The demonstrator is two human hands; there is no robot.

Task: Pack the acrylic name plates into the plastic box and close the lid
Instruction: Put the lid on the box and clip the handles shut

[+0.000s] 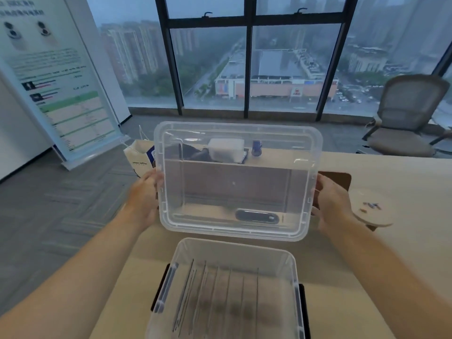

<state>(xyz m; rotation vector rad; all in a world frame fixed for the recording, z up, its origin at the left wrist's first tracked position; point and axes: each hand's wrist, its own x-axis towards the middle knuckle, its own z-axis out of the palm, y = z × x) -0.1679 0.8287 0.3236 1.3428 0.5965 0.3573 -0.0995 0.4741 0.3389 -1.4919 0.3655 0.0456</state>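
Far on the left, a tall printed banner [61,81] is standing on the grey carpet. Nearer to us, a white paper bag [140,159] is sitting just beyond the table's left corner.

Our left hand [146,196] is gripping the left edge of the clear lid [237,179], with the fingers curled around the rim. We are holding the lid up in the air, tilted toward us and apart from the box below it. A window [249,57] is filling the wall behind it.

Through the lid we are seeing a white container [226,149], a small blue can [256,148] and a dark oblong object [256,215], all resting on the table farther back.

Directly below the lid, the plastic box [232,248] is sitting open on the pale table [391,265], close to our body. The acrylic name plates [221,294] are standing on edge inside it, side by side in a row. How many there are, we cannot tell through the blur. A black latch [159,289] is hanging on the box's left side.

Our right hand [331,204] is grasping the lid's right edge, its fingers wrapped around the rim and partly hidden behind the plastic.

Just right of that hand, a round pale disc [371,206] is lying on the table with a few small dark bits on it. Well beyond it, a mesh-backed office chair [406,118] is standing by the glass.
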